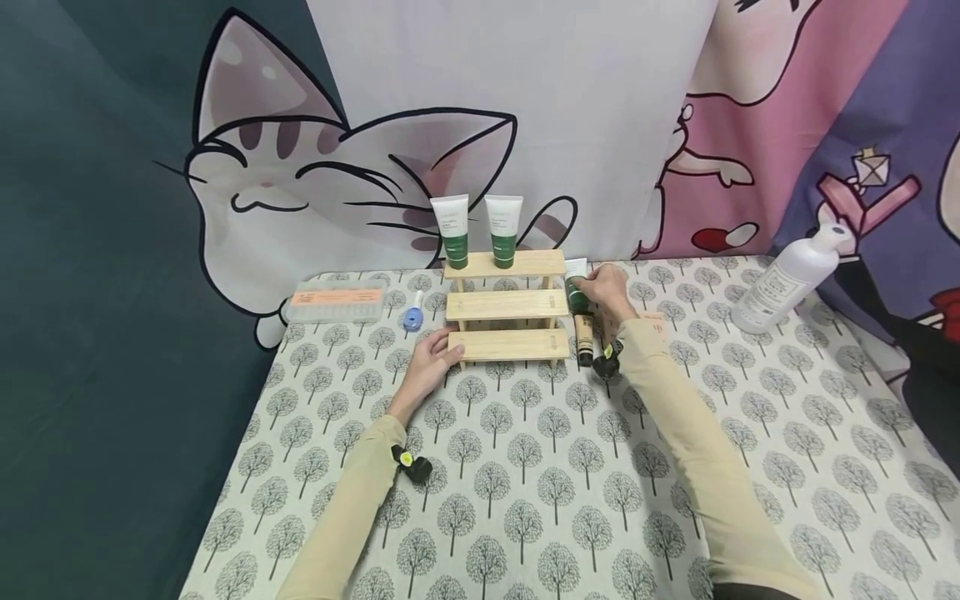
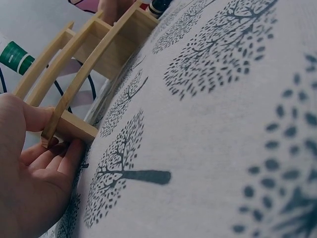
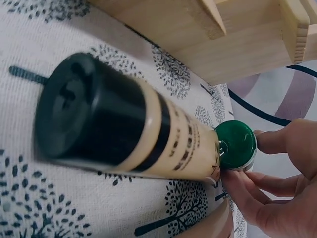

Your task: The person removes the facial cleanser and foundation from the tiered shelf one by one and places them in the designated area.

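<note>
Pinching green-capped tube (image 1: 575,297) just right of rack (image 1: 506,305): right hand (image 1: 611,288) has thumb and fingers either side, near cap. Left hand (image 1: 430,364) grips rack's lowest step (image 1: 510,345), left end; best brace gently, avoid knocking black-capped tube (image 1: 584,337) right of rack.

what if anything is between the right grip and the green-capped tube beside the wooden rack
Nothing visible: the right grip holds the green-capped tube. The black-capped tan tube lies close by, not between them.
</note>
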Demonstrator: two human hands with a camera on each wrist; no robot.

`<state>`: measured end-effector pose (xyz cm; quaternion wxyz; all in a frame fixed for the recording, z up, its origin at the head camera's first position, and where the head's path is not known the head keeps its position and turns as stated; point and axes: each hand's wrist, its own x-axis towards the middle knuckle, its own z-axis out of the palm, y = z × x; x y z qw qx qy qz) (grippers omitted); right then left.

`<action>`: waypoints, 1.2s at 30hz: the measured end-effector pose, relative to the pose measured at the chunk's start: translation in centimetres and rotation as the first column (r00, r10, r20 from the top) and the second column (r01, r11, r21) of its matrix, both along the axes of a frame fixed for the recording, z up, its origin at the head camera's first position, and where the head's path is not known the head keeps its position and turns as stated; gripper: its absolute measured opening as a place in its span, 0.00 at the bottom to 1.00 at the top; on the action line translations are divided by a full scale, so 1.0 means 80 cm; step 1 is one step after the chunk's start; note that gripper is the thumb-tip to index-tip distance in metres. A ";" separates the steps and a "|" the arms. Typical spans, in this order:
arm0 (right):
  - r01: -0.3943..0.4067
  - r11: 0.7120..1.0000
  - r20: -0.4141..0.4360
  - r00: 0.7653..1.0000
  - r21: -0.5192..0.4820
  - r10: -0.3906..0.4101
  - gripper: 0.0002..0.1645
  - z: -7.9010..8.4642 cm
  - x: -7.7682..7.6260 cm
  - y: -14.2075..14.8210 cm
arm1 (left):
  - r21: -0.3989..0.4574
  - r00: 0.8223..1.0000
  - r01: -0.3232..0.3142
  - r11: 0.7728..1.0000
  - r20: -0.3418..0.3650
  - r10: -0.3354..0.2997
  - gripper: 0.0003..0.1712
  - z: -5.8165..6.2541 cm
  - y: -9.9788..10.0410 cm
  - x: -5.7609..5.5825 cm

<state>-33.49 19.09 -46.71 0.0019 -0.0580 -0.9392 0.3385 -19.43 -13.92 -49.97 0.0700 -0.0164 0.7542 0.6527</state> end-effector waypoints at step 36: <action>-0.185 0.931 -0.277 0.956 -0.314 0.096 0.25 0.125 0.061 -0.065 | 0.022 1.000 -0.007 1.000 -0.008 0.008 0.34 -0.001 0.002 0.001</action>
